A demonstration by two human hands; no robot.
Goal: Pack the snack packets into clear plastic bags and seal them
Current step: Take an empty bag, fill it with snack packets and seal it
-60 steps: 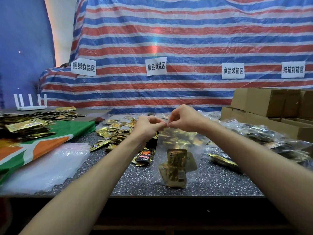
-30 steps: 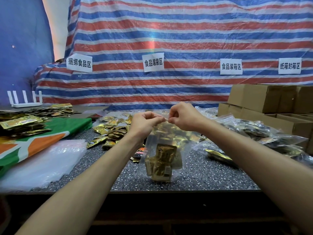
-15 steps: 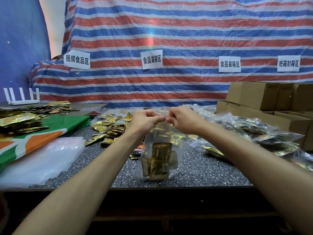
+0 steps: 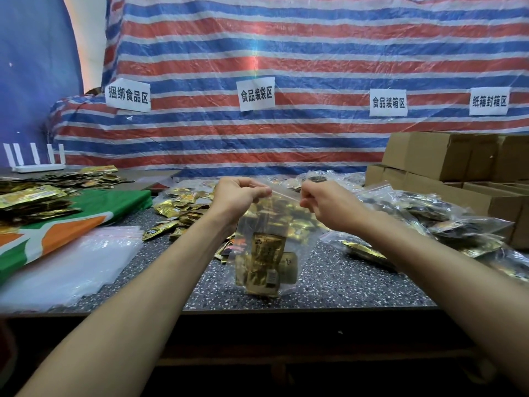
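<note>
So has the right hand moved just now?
Yes, rightward: the right hand slid along the clear plastic bag, away from the 食品装袋区 sign.

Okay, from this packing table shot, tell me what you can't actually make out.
All head view.
1. Whether the clear bag is sealed: the left hand and right hand pinch its top edge and cover the ends.
2. Number of snack packets inside: they overlap behind glary plastic.
3. Print on those packets: too small.
4. Filled bags and cardboard boxes on the right: cut off by the frame edge.
</note>
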